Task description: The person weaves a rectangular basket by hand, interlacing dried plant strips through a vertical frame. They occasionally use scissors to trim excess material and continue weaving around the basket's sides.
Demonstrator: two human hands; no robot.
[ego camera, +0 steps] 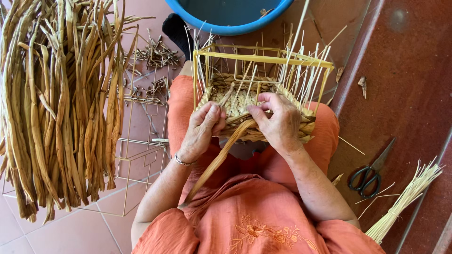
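Head view: left hand (203, 128) curled shut, pinching a flat fibre strand (221, 155) against the half-woven basket (245, 101) on the lap. Right hand (278, 121) fingers bent, gripping the same strand at the basket's near wall. Basket on a yellow wire frame (263, 57), thin straw stakes upright. Strand's long axis runs diagonally, from the basket down toward the person's left elbow. Blue tub (235, 26) beyond; contents unclear.

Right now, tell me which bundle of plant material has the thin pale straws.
The small bundle on the floor at the person's right, beside the scissors. Its stalks are fine and pale; the big bundle at the left is broad, brownish, twisted leaves.
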